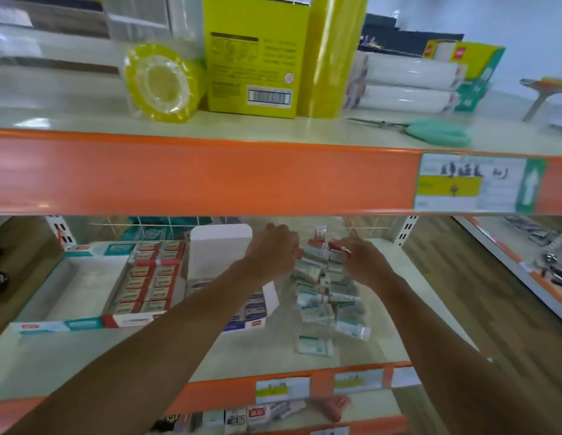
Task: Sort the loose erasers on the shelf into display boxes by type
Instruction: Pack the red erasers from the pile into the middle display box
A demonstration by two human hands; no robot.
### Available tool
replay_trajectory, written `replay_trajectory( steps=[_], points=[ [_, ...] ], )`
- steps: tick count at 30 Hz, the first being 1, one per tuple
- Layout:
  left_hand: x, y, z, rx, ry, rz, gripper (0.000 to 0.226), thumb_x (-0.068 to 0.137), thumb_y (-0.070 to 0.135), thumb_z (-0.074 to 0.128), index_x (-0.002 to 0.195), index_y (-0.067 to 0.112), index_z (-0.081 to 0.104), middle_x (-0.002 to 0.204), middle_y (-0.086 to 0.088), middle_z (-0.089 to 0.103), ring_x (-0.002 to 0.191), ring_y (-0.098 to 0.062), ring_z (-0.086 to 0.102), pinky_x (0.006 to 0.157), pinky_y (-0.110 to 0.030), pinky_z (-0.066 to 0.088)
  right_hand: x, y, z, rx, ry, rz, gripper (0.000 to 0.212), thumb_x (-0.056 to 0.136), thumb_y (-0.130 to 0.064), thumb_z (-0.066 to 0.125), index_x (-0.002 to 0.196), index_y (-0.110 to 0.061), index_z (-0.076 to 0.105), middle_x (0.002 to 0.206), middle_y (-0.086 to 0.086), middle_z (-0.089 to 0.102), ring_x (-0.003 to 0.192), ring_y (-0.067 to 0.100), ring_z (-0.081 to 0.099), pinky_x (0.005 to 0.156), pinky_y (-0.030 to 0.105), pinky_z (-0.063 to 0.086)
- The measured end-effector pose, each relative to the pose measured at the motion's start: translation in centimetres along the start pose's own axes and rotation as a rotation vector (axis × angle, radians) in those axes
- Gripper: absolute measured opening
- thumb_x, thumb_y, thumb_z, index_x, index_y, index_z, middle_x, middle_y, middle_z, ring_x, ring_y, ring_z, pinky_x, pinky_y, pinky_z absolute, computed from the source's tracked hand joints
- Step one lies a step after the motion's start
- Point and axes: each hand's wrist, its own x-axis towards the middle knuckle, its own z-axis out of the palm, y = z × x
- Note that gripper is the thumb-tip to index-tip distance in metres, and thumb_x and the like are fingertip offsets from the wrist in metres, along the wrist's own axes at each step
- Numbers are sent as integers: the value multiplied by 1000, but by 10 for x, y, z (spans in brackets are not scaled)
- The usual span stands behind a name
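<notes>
A pile of loose wrapped erasers [328,296] with teal and red sleeves lies on the right half of the middle shelf [248,350]. My left hand [270,255] and my right hand [362,262] both reach into the far end of the pile. The right hand's fingers pinch a red-sleeved eraser [336,246]. The left hand's fingers curl down at the pile's edge; what they hold is hidden. To the left stands a display box [147,277] filled with rows of red-sleeved erasers. A second box with blue-labelled erasers [251,309] sits under my left forearm, its white lid [220,243] upright.
The upper shelf carries a yellow tape roll [163,83], a yellow carton [254,54], white rolls [405,86] and teal scissors [430,130]. An orange shelf edge [210,174] with a price label hangs over the work area. Another teal-edged empty tray [69,277] sits left.
</notes>
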Motion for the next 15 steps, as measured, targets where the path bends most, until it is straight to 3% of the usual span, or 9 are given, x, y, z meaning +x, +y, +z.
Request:
replay_trajectory(
  steps=[6,9,15],
  points=[
    [36,16,24,-91,-36,-49,35,88,5,47,116,14,65,119,-9,62,113,-25,52,97,-38,46,14,22,5,3,-148,-34,46,96,-12,46,136,-33,50,138,-2,51,117,27,53,97,39,46],
    [51,23,34,-107,-45,-50,34,90,2,45,117,12,63,120,-9,60,111,-23,53,90,-26,42,19,29,10,31,-141,-49,50,94,-4,46,136,-30,52,136,-2,50,117,26,52,98,37,44],
    [74,29,54,-69,-134,-86,29,91,9,47,109,18,68,110,-7,60,93,-18,50,80,-26,39,24,35,10,8,-146,-101,52,92,0,42,135,-28,54,132,2,53,116,24,52,98,29,40]
  ],
)
